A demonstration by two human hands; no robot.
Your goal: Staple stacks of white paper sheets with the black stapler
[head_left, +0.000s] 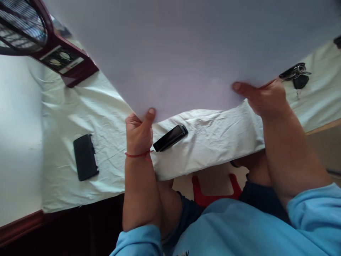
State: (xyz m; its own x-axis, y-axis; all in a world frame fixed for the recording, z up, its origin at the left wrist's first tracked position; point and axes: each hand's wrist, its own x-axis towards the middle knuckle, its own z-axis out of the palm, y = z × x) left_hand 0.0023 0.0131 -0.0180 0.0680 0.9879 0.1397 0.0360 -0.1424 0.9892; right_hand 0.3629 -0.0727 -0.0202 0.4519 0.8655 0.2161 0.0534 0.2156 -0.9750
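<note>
A white sheet of paper (186, 57) is held up close in front of me and fills the upper middle of the head view. My left hand (140, 131) pinches its lower left corner, thumb on top and a red string round the wrist. At the lower right edge my right hand (269, 96) grips the same sheet, its thumb lying flat on the paper and the fingers hidden underneath. A black stapler (170, 138) lies on the cloth just right of my left hand, below the paper's edge.
A pale cloth (106, 103) covers the table. On it are a black flat case (85, 157) at left and a bunch of keys (299, 76) at right. A maroon table fan (64, 57) stands at upper left. A red stool (213, 199) shows below.
</note>
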